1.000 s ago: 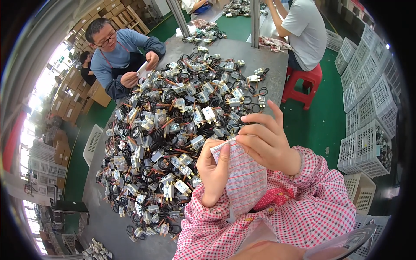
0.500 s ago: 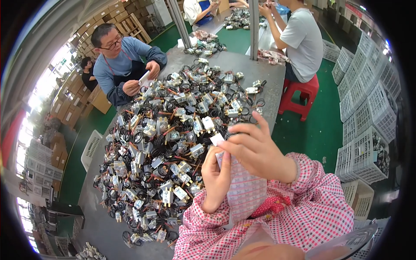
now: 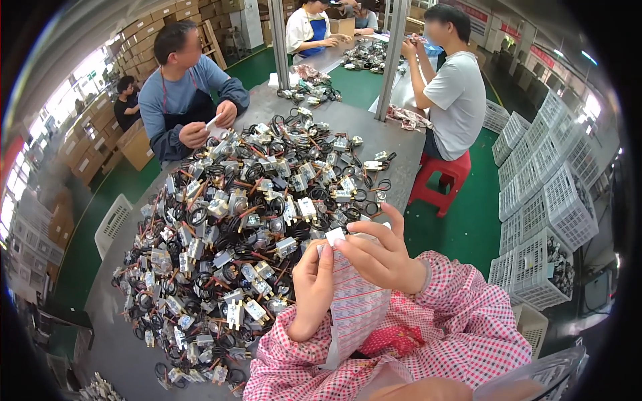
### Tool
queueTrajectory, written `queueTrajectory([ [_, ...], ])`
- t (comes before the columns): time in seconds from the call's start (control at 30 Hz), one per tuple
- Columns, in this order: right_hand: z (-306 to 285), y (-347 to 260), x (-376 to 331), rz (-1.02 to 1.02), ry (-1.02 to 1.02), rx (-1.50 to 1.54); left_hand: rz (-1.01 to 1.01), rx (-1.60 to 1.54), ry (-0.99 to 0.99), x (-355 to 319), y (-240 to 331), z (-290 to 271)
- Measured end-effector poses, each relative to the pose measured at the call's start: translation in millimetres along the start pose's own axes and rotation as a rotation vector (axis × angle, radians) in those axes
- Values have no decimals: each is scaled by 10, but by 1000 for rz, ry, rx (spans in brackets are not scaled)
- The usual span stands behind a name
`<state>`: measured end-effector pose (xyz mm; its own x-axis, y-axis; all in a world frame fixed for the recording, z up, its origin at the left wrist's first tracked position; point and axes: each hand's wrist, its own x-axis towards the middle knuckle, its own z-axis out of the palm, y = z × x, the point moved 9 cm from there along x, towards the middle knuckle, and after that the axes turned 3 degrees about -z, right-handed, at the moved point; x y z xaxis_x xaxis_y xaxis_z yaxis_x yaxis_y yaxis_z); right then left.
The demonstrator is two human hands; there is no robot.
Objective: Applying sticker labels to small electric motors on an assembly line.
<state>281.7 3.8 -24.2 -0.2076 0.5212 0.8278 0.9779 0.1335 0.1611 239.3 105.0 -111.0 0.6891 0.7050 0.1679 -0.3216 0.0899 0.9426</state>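
Note:
My left hand [image 3: 311,287] grips the left edge of a long white sheet of small labels [image 3: 354,301] with red print. My right hand [image 3: 380,252] pinches one small white label [image 3: 334,236] at the sheet's top between thumb and forefinger. Both arms wear pink checked sleeves [image 3: 461,327]. Just beyond my hands lies a big heap of small wired parts [image 3: 241,227], black cable coils with white and metal pieces, spread over the grey table [image 3: 120,327].
A person in a blue top [image 3: 184,87] sits across the table handling a white piece. Another person in a grey shirt [image 3: 451,93] sits on a red stool [image 3: 445,177] at the right. White plastic crates [image 3: 548,207] are stacked at the right. Cardboard boxes [image 3: 93,147] line the left.
My hands and the label sheet stay close in front of me; my right fingers have shifted on the sheet's top edge and now pinch a single small label. The view has tilted slightly.

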Motion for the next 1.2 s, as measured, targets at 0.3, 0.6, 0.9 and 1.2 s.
queueTrajectory([
  [0.3,135,363,59,225,-60,347,-169,-299,-79,111,-151,53],
  [0.6,288,315,347,285,-214,418,-120,-234,-21,144,-156,0],
  [0.9,332,38,256,-13,-168,148,-115,-255,18,105,-177,-6],
  [1.2,389,-65,225,-48,-47,68,-190,-324,109,148,-326,-186],
])
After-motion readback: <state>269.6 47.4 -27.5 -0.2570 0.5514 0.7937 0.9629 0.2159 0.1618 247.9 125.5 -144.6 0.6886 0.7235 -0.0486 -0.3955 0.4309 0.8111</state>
